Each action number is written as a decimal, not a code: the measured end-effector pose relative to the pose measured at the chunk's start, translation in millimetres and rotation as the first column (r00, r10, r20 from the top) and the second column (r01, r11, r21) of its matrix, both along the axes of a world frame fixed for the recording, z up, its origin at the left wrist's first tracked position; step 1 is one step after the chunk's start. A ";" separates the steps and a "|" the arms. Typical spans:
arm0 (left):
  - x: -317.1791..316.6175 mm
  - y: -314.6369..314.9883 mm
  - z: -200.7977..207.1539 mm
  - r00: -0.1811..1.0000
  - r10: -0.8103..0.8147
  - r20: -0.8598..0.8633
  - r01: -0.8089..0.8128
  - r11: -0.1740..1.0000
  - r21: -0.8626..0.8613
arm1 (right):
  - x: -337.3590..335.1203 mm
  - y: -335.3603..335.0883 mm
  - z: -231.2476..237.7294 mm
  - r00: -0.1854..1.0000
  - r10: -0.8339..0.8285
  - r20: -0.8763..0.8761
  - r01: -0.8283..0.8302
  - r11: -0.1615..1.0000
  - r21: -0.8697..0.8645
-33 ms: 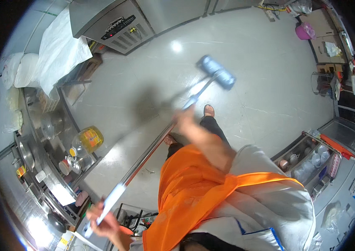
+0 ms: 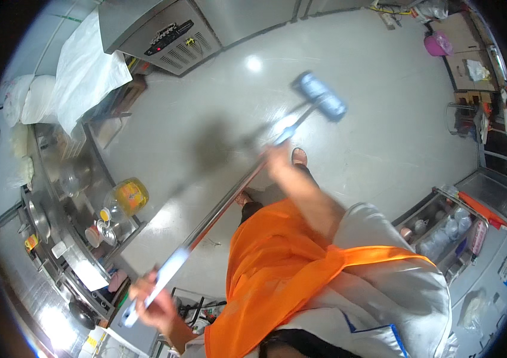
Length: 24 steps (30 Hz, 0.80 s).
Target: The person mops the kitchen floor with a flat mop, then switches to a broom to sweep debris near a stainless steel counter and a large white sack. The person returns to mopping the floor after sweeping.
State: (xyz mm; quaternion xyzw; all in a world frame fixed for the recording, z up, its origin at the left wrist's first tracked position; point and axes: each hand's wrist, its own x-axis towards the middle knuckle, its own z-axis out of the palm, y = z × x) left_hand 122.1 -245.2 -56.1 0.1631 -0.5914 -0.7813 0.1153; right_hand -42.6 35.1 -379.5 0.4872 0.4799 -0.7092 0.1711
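While the mop (image 2: 223,207) slants across my view from near left to far right, its head (image 2: 321,96) is over the middle of the floor (image 2: 384,119), beyond the feet. Compared with the frame just earlier, the head has moved a little farther out and to the right, and both hands have gone with it. For the mopping, I take that as one continuing stroke onto a neighbouring patch; blur keeps me from telling how firmly the head presses.

At the near left end, I see the left hand (image 2: 155,303) with its fingers closed around the pale grip. The right hand (image 2: 277,162) is wrapped around the shaft closer to the head, blurred but evidently gripping.

Farther out, I have the orange apron (image 2: 277,244) at near centre, a jug (image 2: 131,197) of yellow liquid on the left, a steel cabinet (image 2: 146,30) far left, and a pink bucket (image 2: 438,44) far right.
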 end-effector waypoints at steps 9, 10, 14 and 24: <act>-137.9 272.3 -148.2 0.681 -0.646 -0.345 0.641 0.753 -0.147 | -89.1 327.7 -99.9 0.996 -0.028 -0.085 0.050 0.964 0.261; -137.0 278.2 -149.8 0.695 -0.643 -0.323 0.637 0.758 -0.138 | -89.6 335.4 -109.8 0.998 0.020 -0.065 -0.004 0.969 0.248; -95.4 213.9 -140.0 0.688 -0.721 -0.086 0.712 0.693 -0.115 | -61.7 311.6 -143.2 0.817 0.575 0.046 -0.508 0.678 0.532; 37.5 -51.5 -1.8 0.921 -0.280 0.272 0.351 0.899 -0.262 | 86.2 -57.6 -81.3 0.767 0.556 0.320 -0.641 0.636 0.429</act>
